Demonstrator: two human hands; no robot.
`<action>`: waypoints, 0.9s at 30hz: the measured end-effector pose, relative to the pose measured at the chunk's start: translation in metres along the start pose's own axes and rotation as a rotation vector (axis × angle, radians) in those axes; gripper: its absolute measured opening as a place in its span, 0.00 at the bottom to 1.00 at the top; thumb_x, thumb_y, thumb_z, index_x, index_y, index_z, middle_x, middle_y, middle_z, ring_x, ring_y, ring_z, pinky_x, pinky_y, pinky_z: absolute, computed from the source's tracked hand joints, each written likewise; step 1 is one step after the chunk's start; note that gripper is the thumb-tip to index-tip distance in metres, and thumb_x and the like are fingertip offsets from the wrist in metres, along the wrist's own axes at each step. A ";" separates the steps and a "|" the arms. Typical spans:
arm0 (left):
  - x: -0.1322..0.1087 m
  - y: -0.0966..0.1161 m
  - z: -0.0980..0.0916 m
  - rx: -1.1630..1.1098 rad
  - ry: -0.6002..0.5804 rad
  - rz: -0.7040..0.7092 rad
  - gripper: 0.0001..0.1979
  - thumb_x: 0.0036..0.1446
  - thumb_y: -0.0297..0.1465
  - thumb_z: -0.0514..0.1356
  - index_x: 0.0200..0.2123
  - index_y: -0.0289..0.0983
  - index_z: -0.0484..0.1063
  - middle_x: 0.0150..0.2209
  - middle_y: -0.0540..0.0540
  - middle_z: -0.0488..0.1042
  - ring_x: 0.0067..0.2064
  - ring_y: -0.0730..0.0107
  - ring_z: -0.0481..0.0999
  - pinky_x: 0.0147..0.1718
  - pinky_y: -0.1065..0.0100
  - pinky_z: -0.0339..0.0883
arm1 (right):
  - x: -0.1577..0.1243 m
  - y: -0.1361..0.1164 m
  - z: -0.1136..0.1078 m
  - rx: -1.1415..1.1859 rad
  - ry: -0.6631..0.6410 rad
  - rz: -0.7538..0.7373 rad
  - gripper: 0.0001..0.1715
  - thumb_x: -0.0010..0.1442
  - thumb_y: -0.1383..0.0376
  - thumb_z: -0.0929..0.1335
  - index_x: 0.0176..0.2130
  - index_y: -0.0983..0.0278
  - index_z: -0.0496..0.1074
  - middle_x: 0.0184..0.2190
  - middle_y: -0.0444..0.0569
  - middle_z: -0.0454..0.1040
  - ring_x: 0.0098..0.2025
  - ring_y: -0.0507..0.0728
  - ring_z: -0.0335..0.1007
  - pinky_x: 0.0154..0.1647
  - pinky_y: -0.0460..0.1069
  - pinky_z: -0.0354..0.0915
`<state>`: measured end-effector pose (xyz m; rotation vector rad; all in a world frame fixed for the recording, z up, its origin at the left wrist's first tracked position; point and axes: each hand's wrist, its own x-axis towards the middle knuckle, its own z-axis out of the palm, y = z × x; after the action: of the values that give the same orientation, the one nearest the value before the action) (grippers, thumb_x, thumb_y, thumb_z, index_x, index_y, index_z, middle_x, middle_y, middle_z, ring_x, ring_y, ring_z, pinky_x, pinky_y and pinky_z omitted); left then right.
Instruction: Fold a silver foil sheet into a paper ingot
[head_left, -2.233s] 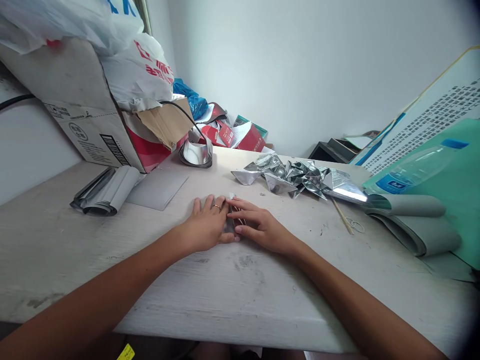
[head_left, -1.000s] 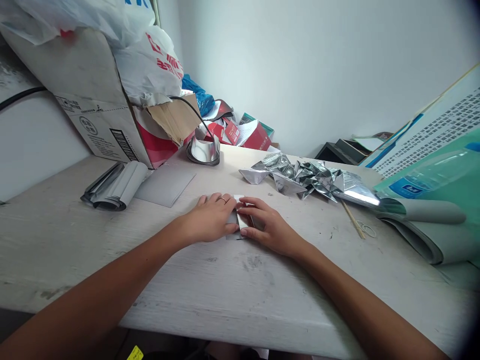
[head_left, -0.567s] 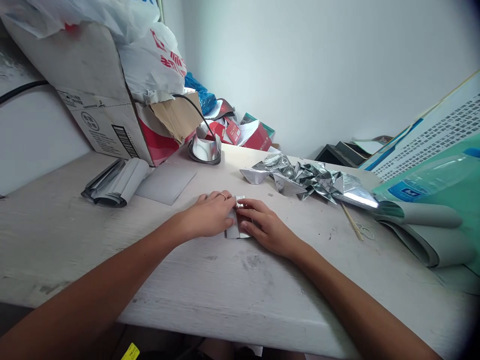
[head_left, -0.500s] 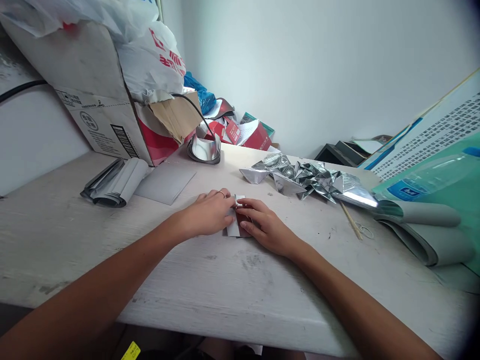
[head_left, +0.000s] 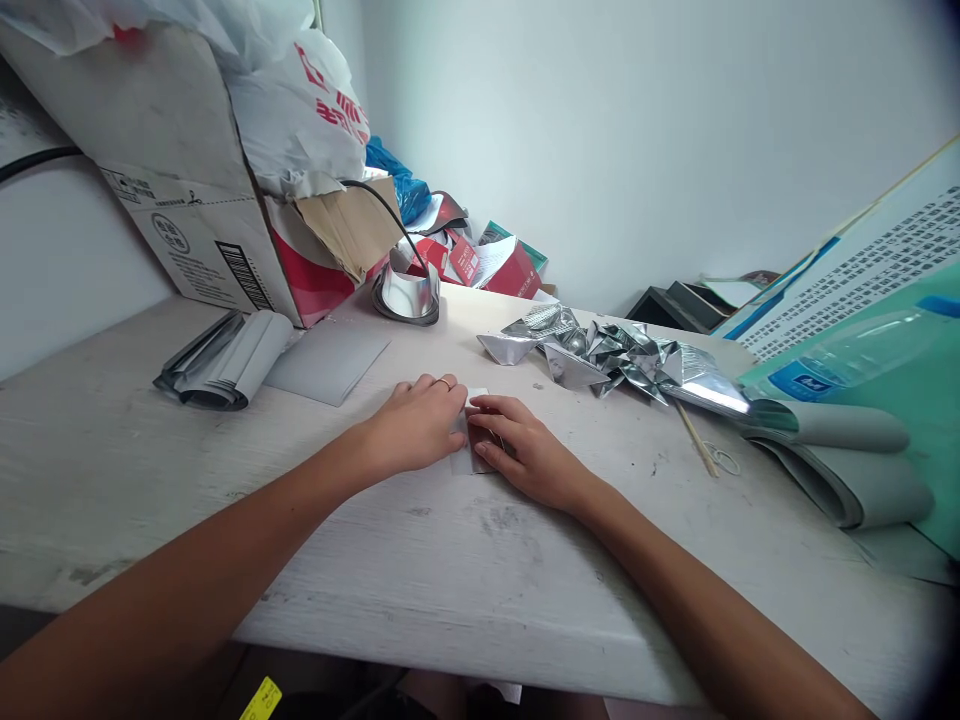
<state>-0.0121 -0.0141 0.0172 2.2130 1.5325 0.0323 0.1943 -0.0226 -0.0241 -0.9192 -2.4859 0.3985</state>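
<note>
A small folded piece of silver paper lies on the white wooden table, mostly covered by my two hands. My left hand, with a ring on one finger, presses on its left side with curled fingers. On the right half my right hand rests with fingers together, pushing the fold down. The two sets of fingertips meet over the paper.
A pile of folded silver paper shapes lies behind my hands. Grey sheets, a paper stack and a cardboard box stand left. A stick, rubber band, bottle and curled sheets lie right.
My hands stayed on the folded paper, their fingers shifting slightly as they press it; the left fingers curled in more. The view drifted a little.
</note>
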 end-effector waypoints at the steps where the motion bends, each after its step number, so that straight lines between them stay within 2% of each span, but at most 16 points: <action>1: 0.000 0.000 0.000 -0.004 -0.001 0.001 0.21 0.55 0.43 0.48 0.49 0.42 0.63 0.60 0.51 0.60 0.64 0.69 0.61 0.69 0.45 0.58 | 0.000 0.000 0.000 -0.005 -0.001 -0.006 0.19 0.70 0.62 0.62 0.56 0.66 0.70 0.61 0.58 0.64 0.64 0.61 0.59 0.63 0.60 0.64; 12: 0.003 -0.002 0.002 -0.021 0.013 0.004 0.19 0.54 0.43 0.50 0.46 0.40 0.64 0.58 0.52 0.62 0.63 0.69 0.61 0.67 0.46 0.60 | 0.005 -0.003 0.001 -0.058 0.022 -0.081 0.13 0.69 0.66 0.62 0.51 0.68 0.70 0.53 0.57 0.70 0.56 0.60 0.64 0.58 0.59 0.66; 27: 0.002 -0.003 0.003 -0.033 0.016 0.003 0.18 0.55 0.42 0.50 0.45 0.41 0.63 0.58 0.53 0.62 0.63 0.70 0.62 0.68 0.45 0.58 | 0.007 -0.006 0.000 -0.051 0.018 -0.096 0.12 0.68 0.68 0.63 0.50 0.68 0.70 0.52 0.57 0.71 0.55 0.59 0.63 0.57 0.57 0.65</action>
<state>-0.0129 -0.0132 0.0129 2.1948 1.5264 0.0760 0.1868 -0.0224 -0.0199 -0.8159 -2.5227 0.2950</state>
